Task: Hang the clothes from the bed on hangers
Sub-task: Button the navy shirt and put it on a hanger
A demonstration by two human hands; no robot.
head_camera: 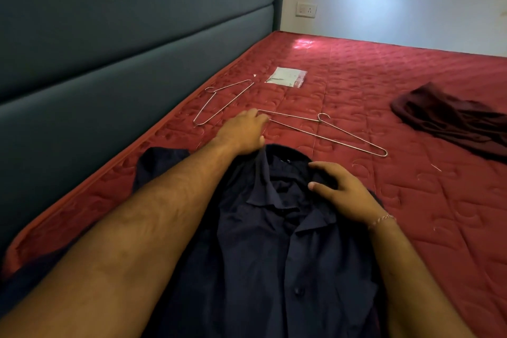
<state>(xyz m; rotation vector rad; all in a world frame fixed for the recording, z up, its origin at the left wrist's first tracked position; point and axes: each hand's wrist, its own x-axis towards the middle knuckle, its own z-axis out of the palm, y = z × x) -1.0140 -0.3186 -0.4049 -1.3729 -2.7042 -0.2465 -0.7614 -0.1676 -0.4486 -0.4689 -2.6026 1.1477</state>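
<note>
Right hand [344, 191] flat on the navy shirt [274, 241], fingers spread and relaxed, pressing the right side of the collar, gripping nothing. Thin bracelet [382, 219] at that wrist. Left hand [242, 132] stretched out past the shirt's collar, fingers extended toward the near end of a wire hanger [323, 130]; fingertips at or just over the hanger's tip, contact impossible to confirm, nothing clasped.

Shirt lying face up on the red mattress [411, 200], collar pointing away, buttoned front running down toward the viewer, one sleeve reaching left toward the mattress edge. Both forearms across it.

Just beyond the shirt's collar: the wire hanger, lying flat, hook up and to the right. Farther beyond the shirt and to the left: a second wire hanger [223, 103], also flat, close to the mattress edge. Behind that, still farther from the shirt: a small clear plastic packet [286, 77]. Well to the right of the shirt: a crumpled maroon garment [452, 121]. Left of the shirt, along the mattress edge: a padded dark teal headboard [109, 49]. Far beyond the shirt, on the pale wall: a socket plate [306, 9].
</note>
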